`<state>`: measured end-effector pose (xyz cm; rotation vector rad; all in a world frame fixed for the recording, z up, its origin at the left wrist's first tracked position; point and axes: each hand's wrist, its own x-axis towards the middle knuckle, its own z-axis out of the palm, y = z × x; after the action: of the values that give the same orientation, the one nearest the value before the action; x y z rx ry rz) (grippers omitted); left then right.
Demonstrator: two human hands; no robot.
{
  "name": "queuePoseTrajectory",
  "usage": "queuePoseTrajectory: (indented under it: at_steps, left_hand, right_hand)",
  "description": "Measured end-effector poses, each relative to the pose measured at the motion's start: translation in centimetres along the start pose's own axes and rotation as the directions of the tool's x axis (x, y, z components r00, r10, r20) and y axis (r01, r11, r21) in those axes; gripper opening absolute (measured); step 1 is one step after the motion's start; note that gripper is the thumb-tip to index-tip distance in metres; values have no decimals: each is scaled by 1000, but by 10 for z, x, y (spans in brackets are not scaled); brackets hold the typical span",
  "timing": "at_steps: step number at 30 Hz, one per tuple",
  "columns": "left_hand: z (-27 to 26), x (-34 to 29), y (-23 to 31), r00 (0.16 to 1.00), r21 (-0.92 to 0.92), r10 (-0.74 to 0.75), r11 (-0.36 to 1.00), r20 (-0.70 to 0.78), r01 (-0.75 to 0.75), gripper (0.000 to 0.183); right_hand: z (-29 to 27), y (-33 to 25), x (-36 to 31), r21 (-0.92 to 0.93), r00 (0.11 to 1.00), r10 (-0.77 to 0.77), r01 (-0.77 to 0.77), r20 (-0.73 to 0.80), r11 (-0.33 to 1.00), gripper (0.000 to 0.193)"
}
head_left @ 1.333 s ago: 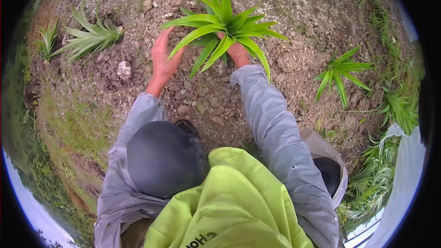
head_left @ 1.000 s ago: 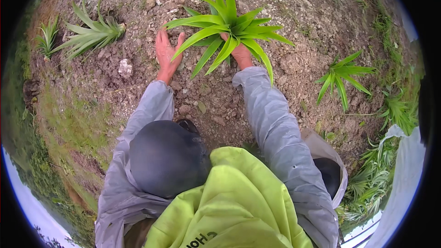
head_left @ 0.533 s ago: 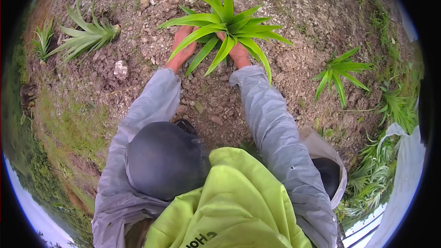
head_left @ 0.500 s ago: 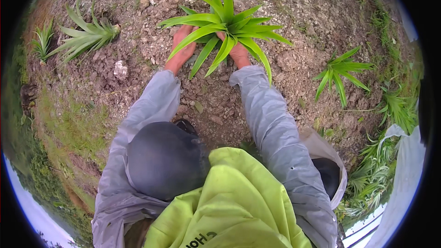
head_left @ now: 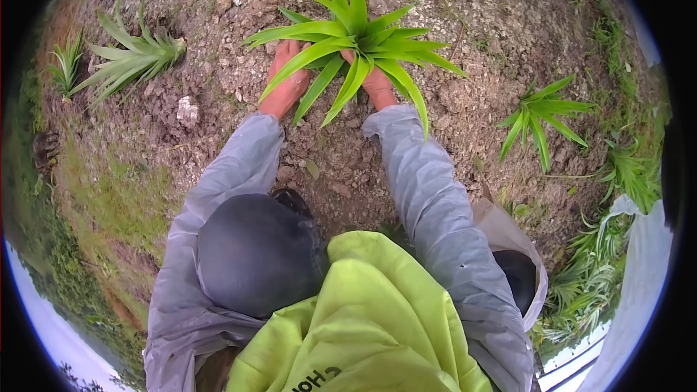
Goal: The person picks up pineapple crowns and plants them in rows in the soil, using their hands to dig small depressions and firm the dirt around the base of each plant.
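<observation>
A young pineapple plant (head_left: 356, 38) with long bright green leaves stands upright in the brown soil ahead of me. My left hand (head_left: 288, 81) reaches down to the soil on the left side of its base, fingers stretched out and partly covered by leaves. On the other side, my right hand (head_left: 377, 87) is closed around the plant low among its leaves, with a fingertip showing near the centre. The leaves hide the base of the plant and most of the right fingers.
To the left, a loose pineapple sucker (head_left: 138, 54) lies on the ground, with a smaller plant (head_left: 67, 65) beyond it. Another pineapple plant (head_left: 541, 117) stands to the right. A pale stone (head_left: 187, 111) lies at left. White sheeting (head_left: 639, 268) and several heaped plants (head_left: 581, 290) are at lower right.
My left hand has shifted slightly, with more of its fingers showing beside the leaves. The right hand stays at the plant, which remains nearly in place.
</observation>
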<state>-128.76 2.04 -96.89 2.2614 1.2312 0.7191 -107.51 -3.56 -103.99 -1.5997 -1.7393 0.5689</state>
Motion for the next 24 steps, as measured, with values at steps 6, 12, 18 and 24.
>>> queuePoseTrajectory:
  at_steps: [6,12,18,24]
  left_hand:
    - [-6,21,-3,971,32,235,972,-47,-234,37]
    - [-8,2,-9,997,-38,45,998,-66,-48,40]
    - [-29,-69,21,999,134,-31,991,37,26,57]
    - [-28,-65,13,992,139,-73,989,99,59,49]
  right_hand:
    - [-16,-26,15,145,969,248,-248,18,958,43]
    - [-22,-38,30,253,942,329,-333,61,908,49]
    - [-21,-24,19,293,964,264,-257,14,921,52]
    - [-18,-19,19,-108,958,176,-155,226,982,55]
